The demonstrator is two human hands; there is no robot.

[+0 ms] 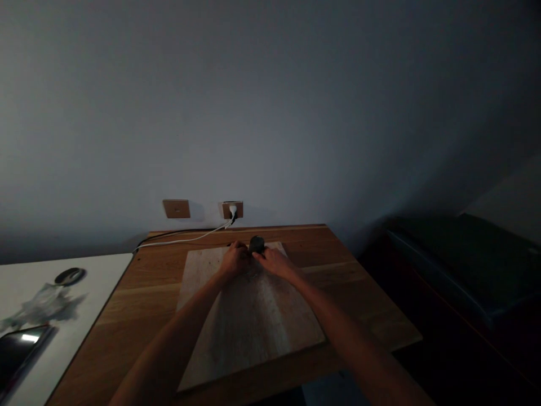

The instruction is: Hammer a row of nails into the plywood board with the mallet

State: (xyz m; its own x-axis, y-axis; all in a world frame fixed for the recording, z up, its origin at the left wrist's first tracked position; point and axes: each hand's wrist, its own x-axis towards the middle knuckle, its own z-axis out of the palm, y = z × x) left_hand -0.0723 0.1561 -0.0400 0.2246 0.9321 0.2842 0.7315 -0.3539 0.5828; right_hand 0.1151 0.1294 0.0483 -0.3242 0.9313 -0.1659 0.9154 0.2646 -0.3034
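Note:
Both arms reach over a pale wooden board (pixel 249 321) that lies on a brown wooden table (pixel 355 287). Near the board's far edge stands a small dark, rounded lump (pixel 256 245); in this dim light its kind is not clear. My right hand (pixel 274 261) is closed at its right side, the thumb pointing inward below it. On the lump's left, my left hand (pixel 235 258) has its fingers curled, and what they grip is hidden. Small dark specks lie on the board near the hands.
Behind the table, a wall socket (pixel 238 210) holds a white plug with a white cable (pixel 198 239) trailing left. A white table (pixel 99 276) at left carries a roll of tape (pixel 70 276), crumpled clear plastic (pixel 48 304) and a dark-screened device (pixel 19 355).

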